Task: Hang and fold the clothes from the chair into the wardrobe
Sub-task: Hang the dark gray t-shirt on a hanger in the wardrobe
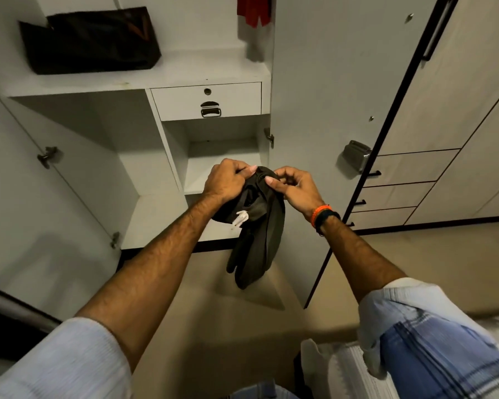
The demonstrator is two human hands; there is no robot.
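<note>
A dark olive garment with a small white label hangs bunched in front of the open wardrobe. My left hand grips its top edge on the left. My right hand pinches the same top edge on the right, thumb and fingers curled onto the cloth. The garment's lower part dangles toward the floor. Both hands are held before the small lower compartment under the drawer. A red garment hangs at the top of the wardrobe.
A dark bag sits on the upper shelf. The white wardrobe doors stand open at left and right. Beige drawer units line the right wall. White and blue cloth lies at the bottom right.
</note>
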